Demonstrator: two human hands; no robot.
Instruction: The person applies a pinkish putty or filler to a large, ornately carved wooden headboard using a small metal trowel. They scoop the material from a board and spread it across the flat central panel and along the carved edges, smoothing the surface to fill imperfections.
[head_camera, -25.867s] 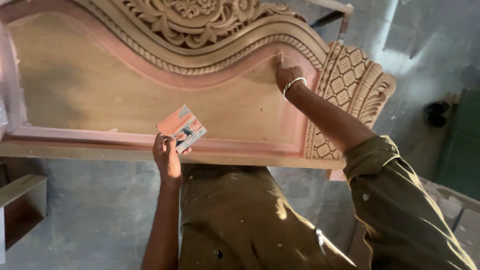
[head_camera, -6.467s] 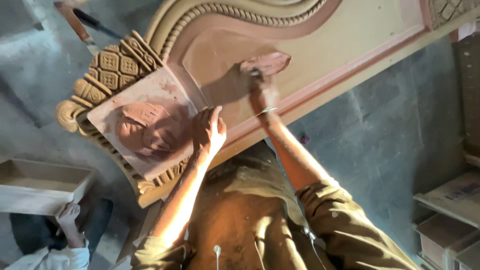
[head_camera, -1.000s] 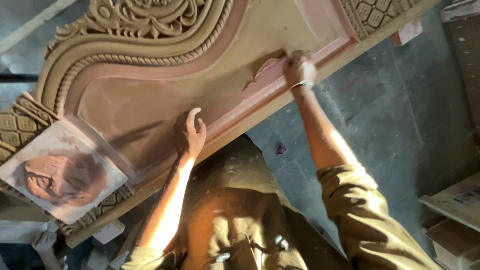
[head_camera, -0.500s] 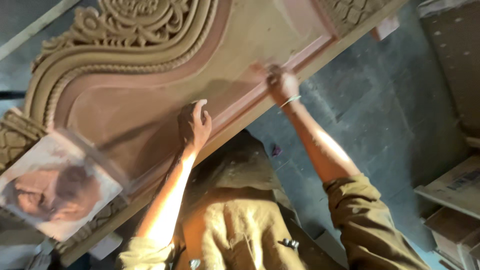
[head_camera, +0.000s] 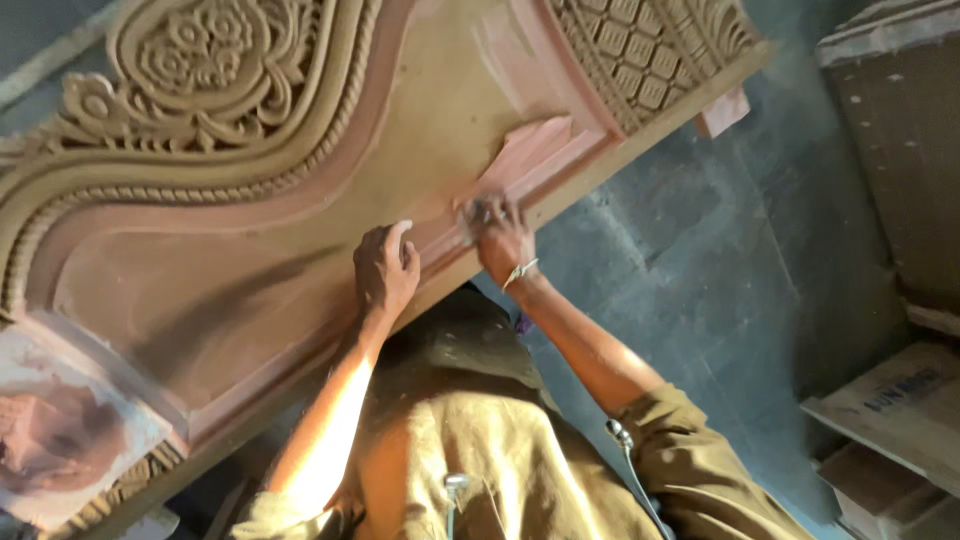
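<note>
Two hands work on the carved wooden panel; the left hand lies loosely curled on the flat face, holding nothing; the right hand presses something small on the lower moulding, what exactly I cannot tell; even pressure along the moulding seems best; beyond lies the reddish filler board.

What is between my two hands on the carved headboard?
Head view: only bare reddish moulding of the headboard lies between the left hand and the right hand.
</note>
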